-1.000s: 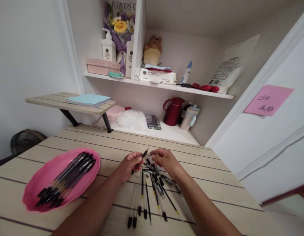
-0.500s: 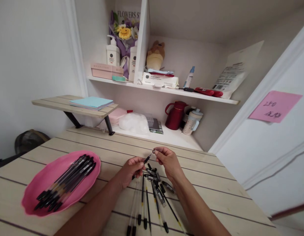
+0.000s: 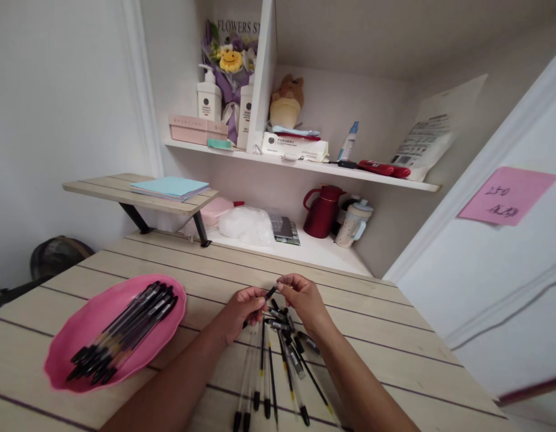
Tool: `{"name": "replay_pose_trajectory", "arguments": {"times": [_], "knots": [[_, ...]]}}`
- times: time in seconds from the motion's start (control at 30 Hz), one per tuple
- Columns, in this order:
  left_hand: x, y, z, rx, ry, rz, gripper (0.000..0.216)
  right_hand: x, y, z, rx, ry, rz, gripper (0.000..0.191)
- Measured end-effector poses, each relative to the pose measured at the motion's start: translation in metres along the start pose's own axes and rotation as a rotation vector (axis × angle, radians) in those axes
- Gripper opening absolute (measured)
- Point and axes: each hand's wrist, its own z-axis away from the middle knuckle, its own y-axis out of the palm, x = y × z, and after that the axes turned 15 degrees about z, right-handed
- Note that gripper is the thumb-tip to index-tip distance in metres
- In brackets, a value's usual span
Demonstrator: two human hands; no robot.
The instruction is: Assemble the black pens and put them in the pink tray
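Note:
My left hand (image 3: 242,311) is closed round the black grip of a pen (image 3: 271,292), which tilts up to the right. The thumb and fingers of my right hand (image 3: 304,299) pinch the pen's upper end; the small piece there is hidden by the fingertips. Below and between the hands lie loose pen parts: several dark pen caps (image 3: 296,363), ink refills (image 3: 271,366) with black and yellow sections, and clear barrels (image 3: 247,372) with black ends. To the left, a pink scalloped tray (image 3: 66,336) holds a bundle of assembled black pens (image 3: 125,333).
A small raised wooden shelf (image 3: 93,187) on black legs carries blue paper (image 3: 170,186). Behind the slatted table (image 3: 372,336) stand a red jug (image 3: 322,213), a pale tumbler (image 3: 353,225) and a white plastic bag (image 3: 246,225). A pink note (image 3: 507,197) is stuck at right.
My right hand has moved slightly down and left, bringing its pinched fingertips onto the pen's upper end. My left hand keeps its grip on the pen. The view has shifted slightly.

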Motion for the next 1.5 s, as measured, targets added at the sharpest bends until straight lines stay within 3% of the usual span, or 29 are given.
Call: {"name": "replay_pose_trajectory", "arguments": {"times": [0.37,0.67,0.9,1.13,1.3,1.5], "knots": [[0.001,0.001,0.000,-0.025,0.009,-0.027,0.021,-0.005,-0.001,-0.001,0.052,-0.059,0.091,0.024],[0.001,0.004,0.002,-0.051,0.032,-0.061,0.016,-0.008,-0.002,-0.001,-0.007,-0.129,0.287,0.020],[0.000,0.007,0.001,-0.026,0.044,0.021,0.020,0.003,-0.005,0.004,0.162,-0.080,-0.025,0.030],[0.002,0.012,0.003,-0.019,0.034,0.010,0.022,0.000,-0.003,0.004,0.027,-0.032,-0.015,0.018],[0.001,0.013,0.004,-0.024,0.036,0.020,0.021,0.001,-0.004,0.005,0.144,-0.031,-0.081,0.027],[0.000,0.015,0.005,-0.006,0.033,0.014,0.021,0.002,-0.004,0.007,0.088,-0.015,-0.038,0.024]]}}
